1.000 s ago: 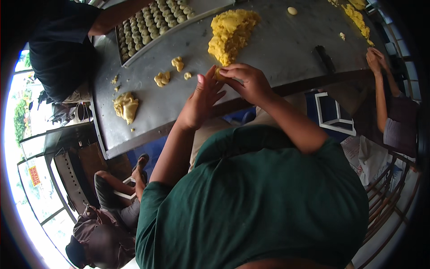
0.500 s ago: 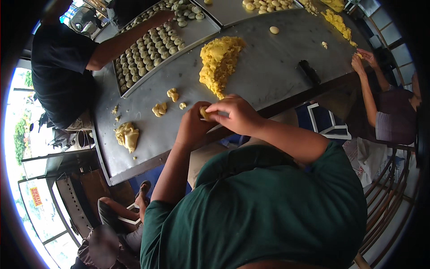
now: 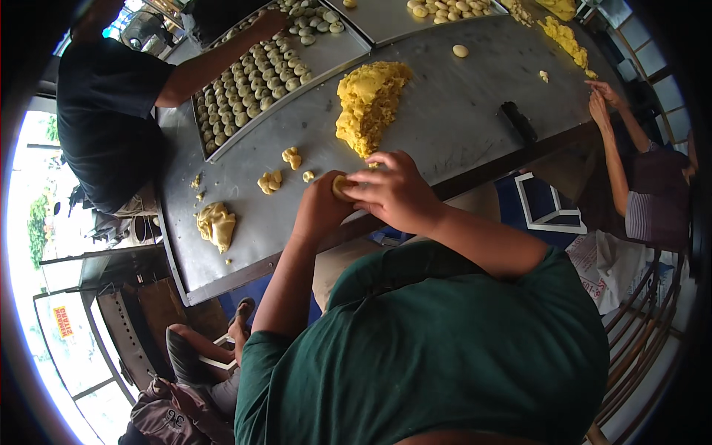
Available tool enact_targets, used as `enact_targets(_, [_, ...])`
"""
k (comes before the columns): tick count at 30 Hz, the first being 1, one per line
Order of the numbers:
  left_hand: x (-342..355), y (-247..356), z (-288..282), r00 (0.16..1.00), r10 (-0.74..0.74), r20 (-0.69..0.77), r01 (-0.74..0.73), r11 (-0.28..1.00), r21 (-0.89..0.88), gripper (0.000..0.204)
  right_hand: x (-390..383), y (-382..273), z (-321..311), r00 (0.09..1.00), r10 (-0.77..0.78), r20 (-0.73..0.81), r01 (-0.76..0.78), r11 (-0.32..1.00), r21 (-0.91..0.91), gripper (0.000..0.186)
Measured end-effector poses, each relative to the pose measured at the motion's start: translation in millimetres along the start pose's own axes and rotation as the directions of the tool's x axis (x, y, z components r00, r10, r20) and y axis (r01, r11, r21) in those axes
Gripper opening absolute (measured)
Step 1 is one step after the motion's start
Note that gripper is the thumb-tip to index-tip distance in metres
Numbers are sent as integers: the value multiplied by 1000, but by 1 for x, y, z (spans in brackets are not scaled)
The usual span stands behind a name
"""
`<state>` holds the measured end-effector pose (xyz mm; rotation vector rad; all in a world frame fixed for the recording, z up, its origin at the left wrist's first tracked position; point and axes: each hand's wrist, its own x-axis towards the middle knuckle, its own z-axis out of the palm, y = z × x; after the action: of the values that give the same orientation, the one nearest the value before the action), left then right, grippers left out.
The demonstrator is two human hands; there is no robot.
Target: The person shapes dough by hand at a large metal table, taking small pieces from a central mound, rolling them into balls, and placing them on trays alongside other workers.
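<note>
My left hand is closed round a small pale-yellow piece of dough at the table's near edge. From the right, my right hand bends over it, its fingers pressing on the dough while the upper finger is lifted a little. Just beyond my hands lies a crumbly yellow mound of filling. Left of my hands are small dough lumps, with another pair of lumps and a little bit of dough near them. A larger smooth dough lump rests farther left.
The metal table bears a tray with rows of round pieces, where a person in black reaches in. A second tray holds pale balls. A black object lies at right, near another person's hands. Someone sits lower left.
My right hand's fingers have shifted and spread a little over the dough, which stays in my left hand. The whole view has moved slightly. The person at right has moved their hands.
</note>
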<state>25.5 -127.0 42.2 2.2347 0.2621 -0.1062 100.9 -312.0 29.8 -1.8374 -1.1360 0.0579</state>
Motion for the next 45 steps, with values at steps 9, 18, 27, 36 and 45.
enact_targets(9, [6,-1,1,985,51,-166,-49,999,16,48,15,5,0,927,347,142,-374,834,406,29])
enact_targets(18, [2,1,3,964,182,-196,-160,980,120,47,23,14,3,991,-90,103,102,988,-118,19])
enact_targets(27, [3,-7,28,938,42,-344,-102,982,-160,38,20,-2,21,963,74,-257,-41,991,131,60])
enact_targets(36, [-3,-2,19,923,177,-342,-254,947,-195,16,32,8,4,951,305,45,-266,737,621,62])
enact_targets(45, [5,8,24,857,193,-477,-435,767,-472,62,15,-1,30,777,482,406,-464,2,886,30])
